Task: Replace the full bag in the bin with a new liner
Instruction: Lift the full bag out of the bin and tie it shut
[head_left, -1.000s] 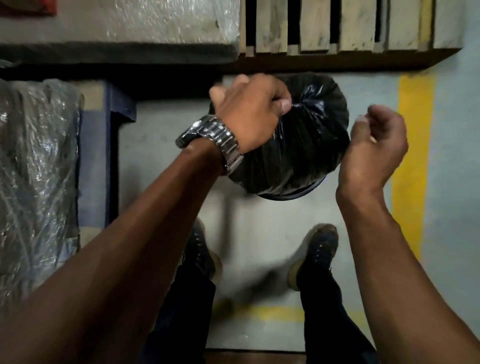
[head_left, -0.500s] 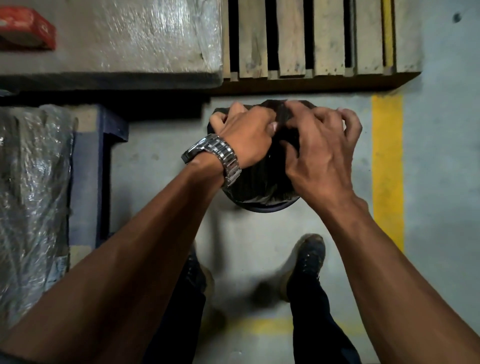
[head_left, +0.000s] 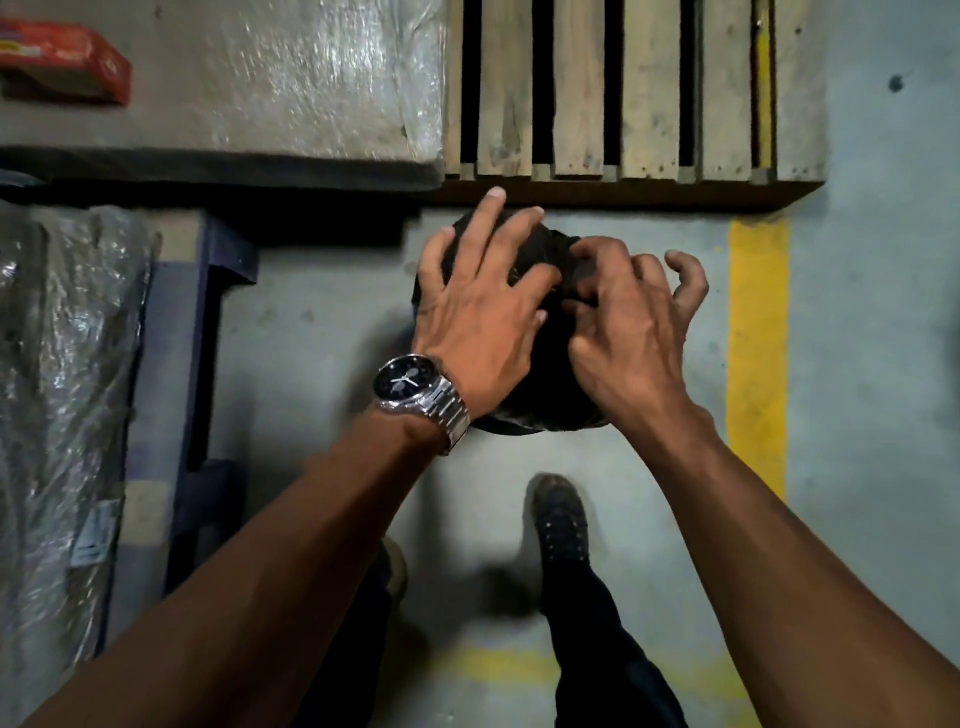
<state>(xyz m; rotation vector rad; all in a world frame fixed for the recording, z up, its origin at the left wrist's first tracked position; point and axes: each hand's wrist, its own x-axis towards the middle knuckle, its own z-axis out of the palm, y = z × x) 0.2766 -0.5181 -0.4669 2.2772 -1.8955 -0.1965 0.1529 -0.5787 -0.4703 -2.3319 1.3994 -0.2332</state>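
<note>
A full black bag (head_left: 550, 249) bulges out of a small round dark bin on the grey floor; only the bin's front rim (head_left: 511, 430) shows below my hands. My left hand (head_left: 483, 306), with a steel watch on its wrist, lies flat on the bag's top with spread, straight fingers. Just to its right, my right hand (head_left: 631, 317) has curled fingers that pinch the gathered black plastic near the bag's middle. Both hands hide most of the bag.
A wooden pallet (head_left: 623, 98) lies just beyond the bin. A plastic-wrapped slab (head_left: 260, 78) with a red box (head_left: 67, 62) sits at the top left, wrapped goods (head_left: 62, 405) on a blue pallet at the left. A yellow floor line (head_left: 758, 353) runs to the right. My shoes stand behind the bin.
My left hand has let go of the bag's neck and flattened on its top. My right hand came in from the right and now pinches the plastic.
</note>
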